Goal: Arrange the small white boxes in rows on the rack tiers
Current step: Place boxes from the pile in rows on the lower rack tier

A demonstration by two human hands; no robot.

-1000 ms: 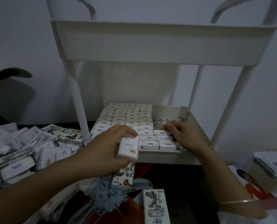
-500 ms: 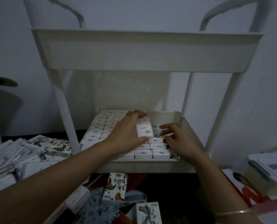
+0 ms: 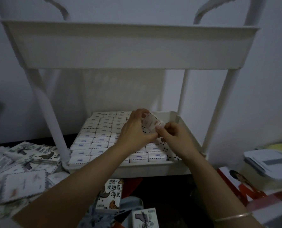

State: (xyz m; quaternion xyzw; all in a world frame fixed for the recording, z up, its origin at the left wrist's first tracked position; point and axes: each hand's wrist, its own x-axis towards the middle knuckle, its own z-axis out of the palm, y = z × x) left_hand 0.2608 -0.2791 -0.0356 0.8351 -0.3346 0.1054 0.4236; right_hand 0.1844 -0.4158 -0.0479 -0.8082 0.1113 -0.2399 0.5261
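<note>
Dim light falls on a plain pale wall [image 3: 268, 79], and against it stands a white rack [image 3: 54, 122] on round legs. Its upper tier [image 3: 128, 46] is a deep tray seen from the front, so whatever lies in it is hidden. On the lower tier [image 3: 153, 168] small white boxes [image 3: 100, 134] cover most of the floor, laid flat in neat rows, edge to edge, from the back wall to the front rim. Along the right side a strip of the tier's perforated floor shows bare, dotted with dark holes. Both hands meet over the back right of that tier and hold one box [image 3: 151, 125] between them, tilted, its dashed border turned toward me. The left hand [image 3: 135, 132] has its fingers curled round the box's left end, fingertips over the top edge. The right hand [image 3: 174, 137] pinches the box's near right corner between thumb and forefinger, the other fingers folded under. A thin bangle [image 3: 234, 217] circles the right wrist. Left of the rack, on the dark surface, lies a loose pile [image 3: 21, 170] of more boxes and printed packs, heaped at all angles. Just in front of the lower tier stands a packet [image 3: 111, 193] with drawn figures and bold characters. Off to the right rests a white lidded container [image 3: 268, 163], and beside it lies a printed sheet [image 3: 242, 185] showing a person in red.
</note>
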